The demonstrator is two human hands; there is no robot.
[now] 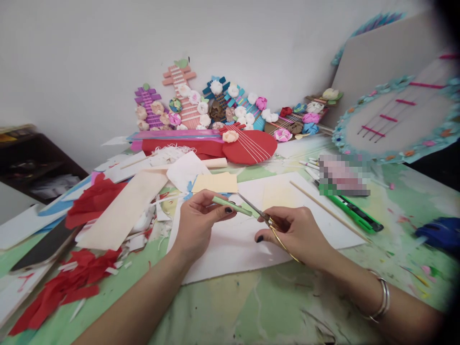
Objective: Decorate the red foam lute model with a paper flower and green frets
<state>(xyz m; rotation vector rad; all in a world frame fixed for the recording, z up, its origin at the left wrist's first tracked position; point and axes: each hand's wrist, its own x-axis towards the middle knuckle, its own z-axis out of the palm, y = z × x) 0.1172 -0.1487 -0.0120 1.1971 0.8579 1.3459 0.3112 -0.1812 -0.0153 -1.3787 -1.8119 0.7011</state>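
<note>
My left hand [201,219] pinches a narrow light green strip [232,205], perhaps paper, between thumb and fingers, its free end pointing right. Gold-handled scissors [268,220] are gripped in my right hand [293,234], with the blades aimed up and to the left beside the strip's end. Whether the blades touch the strip I cannot tell. Both hands hover over a large white sheet [230,258] on the table. Just behind my left hand lies a yellow piece of paper [215,183]. A thin wooden stick [323,206] rests across the sheet's right side.
Red crepe paper [72,282] and a beige strip [124,208] clutter the left. A green cutter knife [354,213] and a blue object [440,235] lie to the right. Decorated stick crafts and a red instrument-shaped piece [249,146] stand along the wall.
</note>
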